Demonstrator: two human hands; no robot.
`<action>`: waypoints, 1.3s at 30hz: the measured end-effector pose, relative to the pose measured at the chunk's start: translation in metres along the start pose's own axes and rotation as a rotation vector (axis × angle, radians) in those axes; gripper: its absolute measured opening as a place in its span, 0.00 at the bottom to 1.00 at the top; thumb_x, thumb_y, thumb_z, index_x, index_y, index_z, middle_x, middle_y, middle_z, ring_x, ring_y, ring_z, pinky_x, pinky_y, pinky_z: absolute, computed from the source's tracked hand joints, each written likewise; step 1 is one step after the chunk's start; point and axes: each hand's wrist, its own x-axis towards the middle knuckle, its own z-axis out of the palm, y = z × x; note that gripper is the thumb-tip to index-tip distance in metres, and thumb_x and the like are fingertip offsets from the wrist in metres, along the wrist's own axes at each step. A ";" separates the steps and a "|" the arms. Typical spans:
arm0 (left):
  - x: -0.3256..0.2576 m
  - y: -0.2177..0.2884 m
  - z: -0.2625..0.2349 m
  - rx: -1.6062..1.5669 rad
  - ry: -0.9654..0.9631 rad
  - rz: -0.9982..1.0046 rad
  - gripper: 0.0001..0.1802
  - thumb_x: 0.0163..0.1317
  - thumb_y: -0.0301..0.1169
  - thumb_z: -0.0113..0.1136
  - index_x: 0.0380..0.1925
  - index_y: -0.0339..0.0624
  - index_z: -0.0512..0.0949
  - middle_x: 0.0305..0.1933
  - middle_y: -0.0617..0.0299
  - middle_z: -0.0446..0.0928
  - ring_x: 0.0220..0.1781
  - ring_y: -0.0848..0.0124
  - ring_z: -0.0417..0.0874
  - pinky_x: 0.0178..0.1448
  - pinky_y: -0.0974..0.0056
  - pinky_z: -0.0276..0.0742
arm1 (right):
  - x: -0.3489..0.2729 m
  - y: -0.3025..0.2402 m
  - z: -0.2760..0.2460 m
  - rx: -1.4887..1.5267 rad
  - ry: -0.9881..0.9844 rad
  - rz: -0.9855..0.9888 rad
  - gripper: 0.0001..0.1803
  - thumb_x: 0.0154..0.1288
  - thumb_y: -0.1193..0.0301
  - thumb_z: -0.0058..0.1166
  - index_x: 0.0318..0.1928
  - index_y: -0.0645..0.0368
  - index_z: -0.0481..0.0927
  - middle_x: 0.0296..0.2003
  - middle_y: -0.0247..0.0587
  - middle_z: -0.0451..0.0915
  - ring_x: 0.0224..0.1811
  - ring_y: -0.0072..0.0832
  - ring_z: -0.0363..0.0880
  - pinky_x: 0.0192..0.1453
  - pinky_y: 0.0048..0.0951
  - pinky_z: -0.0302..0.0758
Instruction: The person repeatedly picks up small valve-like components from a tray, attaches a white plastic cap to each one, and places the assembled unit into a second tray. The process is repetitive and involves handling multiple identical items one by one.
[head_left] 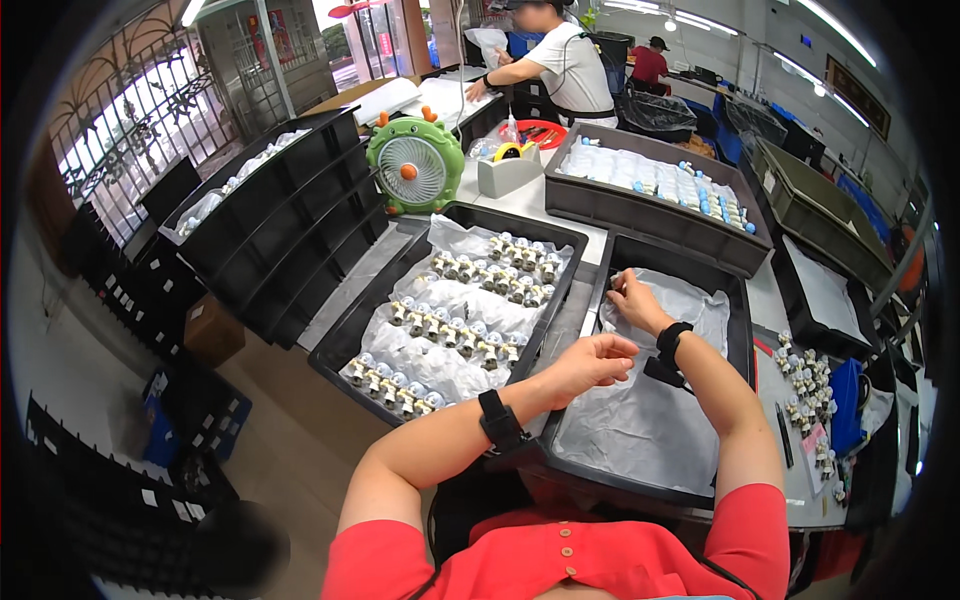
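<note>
A black tray (748,330) lies in front of me, lined with crumpled white paper (640,430). My right hand (640,306) reaches to the tray's far left side, its fingers pinched together at the edge of the paper lining. Over the tray's left part hovers my left hand (595,366), fingers apart, holding nothing. To its left stands another black tray (330,352), where rows of small figurines (455,330) with pale blue tops lie between strips of white paper. What sits right under my right fingertips is hard to see.
A green fan (415,165) and a tape dispenser (508,170) stand behind the trays. A grey crate (660,238) of wrapped figurines is at the far side. Loose figurines (805,380) and a blue pouch (848,405) lie right. A person (575,75) works across the table.
</note>
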 end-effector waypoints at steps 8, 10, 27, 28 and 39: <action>0.002 0.000 0.002 0.023 0.003 -0.015 0.17 0.60 0.33 0.56 0.49 0.43 0.72 0.43 0.64 0.75 0.41 0.78 0.76 0.46 0.72 0.71 | 0.009 0.002 0.002 -0.045 0.093 0.001 0.16 0.56 0.67 0.57 0.41 0.57 0.65 0.23 0.49 0.78 0.24 0.40 0.78 0.28 0.36 0.72; 0.002 0.000 0.003 0.025 0.000 -0.018 0.17 0.60 0.33 0.56 0.49 0.43 0.72 0.43 0.64 0.75 0.41 0.78 0.76 0.46 0.72 0.71 | 0.009 0.006 -0.002 -0.112 0.130 0.033 0.15 0.54 0.65 0.58 0.35 0.61 0.68 0.22 0.52 0.77 0.28 0.47 0.78 0.32 0.40 0.72; 0.003 -0.003 0.000 -0.015 -0.016 -0.012 0.17 0.60 0.33 0.56 0.49 0.43 0.72 0.42 0.64 0.75 0.41 0.79 0.76 0.45 0.73 0.71 | 0.013 0.021 -0.033 0.188 0.366 0.268 0.13 0.52 0.70 0.53 0.34 0.64 0.67 0.26 0.46 0.78 0.23 0.31 0.80 0.27 0.27 0.76; 0.002 -0.001 0.000 -0.015 0.000 -0.014 0.18 0.60 0.33 0.56 0.50 0.42 0.71 0.44 0.64 0.75 0.42 0.79 0.76 0.46 0.73 0.71 | 0.014 0.007 -0.041 0.302 0.339 0.335 0.12 0.53 0.70 0.53 0.35 0.63 0.67 0.26 0.44 0.77 0.23 0.29 0.80 0.26 0.24 0.76; 0.003 0.003 -0.002 -0.212 0.167 0.169 0.38 0.59 0.39 0.59 0.63 0.43 0.50 0.56 0.60 0.67 0.51 0.71 0.74 0.53 0.64 0.68 | -0.088 -0.111 -0.069 1.121 -0.225 0.340 0.10 0.64 0.69 0.49 0.41 0.58 0.65 0.36 0.39 0.76 0.37 0.24 0.78 0.40 0.22 0.74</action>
